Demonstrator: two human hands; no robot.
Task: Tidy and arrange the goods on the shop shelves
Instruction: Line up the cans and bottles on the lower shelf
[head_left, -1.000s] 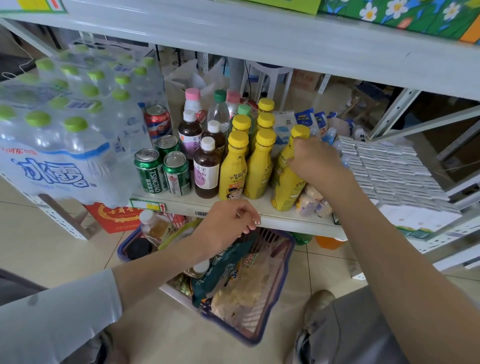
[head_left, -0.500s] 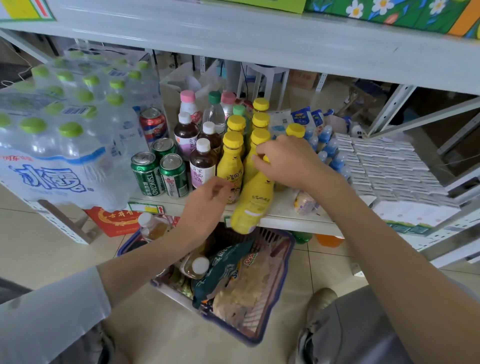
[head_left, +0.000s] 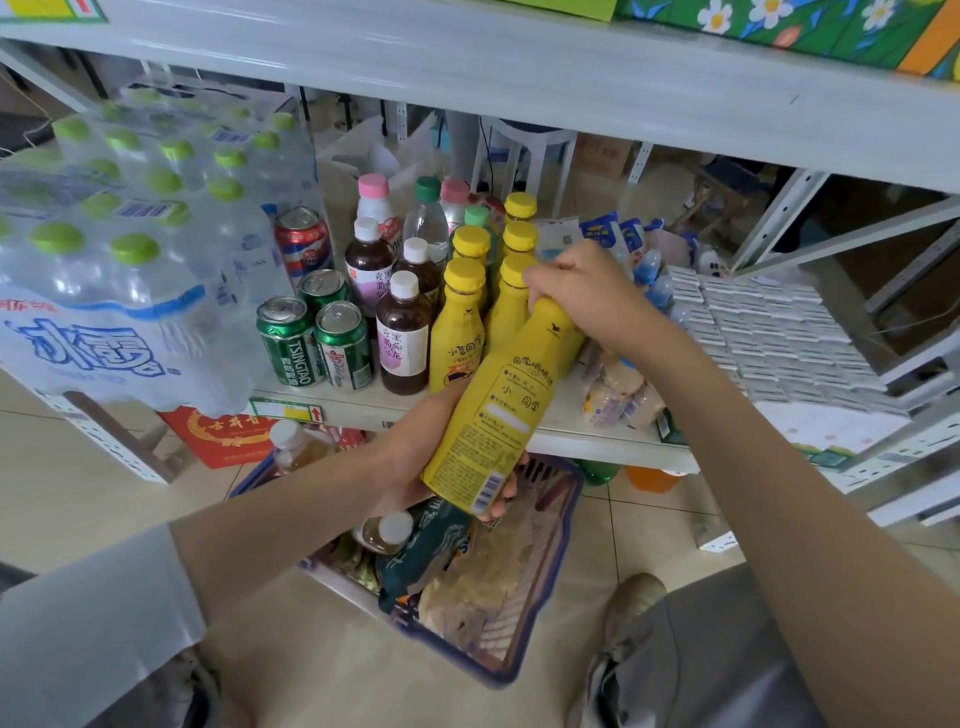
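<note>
Both hands on one yellow bottle (head_left: 498, 410), tilted just in front of the shelf (head_left: 571, 439).

My right hand (head_left: 587, 296) is wrapped round the bottle's neck and covers its cap. My left hand (head_left: 415, 452) cups the lower end from beneath, with fingertips curling up past the barcode. The bottle leans with its top toward the shelf and its base out over the blue basket (head_left: 556, 571) of snack packets on the floor. Just behind it on the shelf stand the other yellow-capped bottles (head_left: 460, 322), then the dark tea bottles (head_left: 404, 338) and the green Tsingtao cans (head_left: 288, 343). Far left is a shrink-wrapped pack of water bottles (head_left: 104, 270).
</note>
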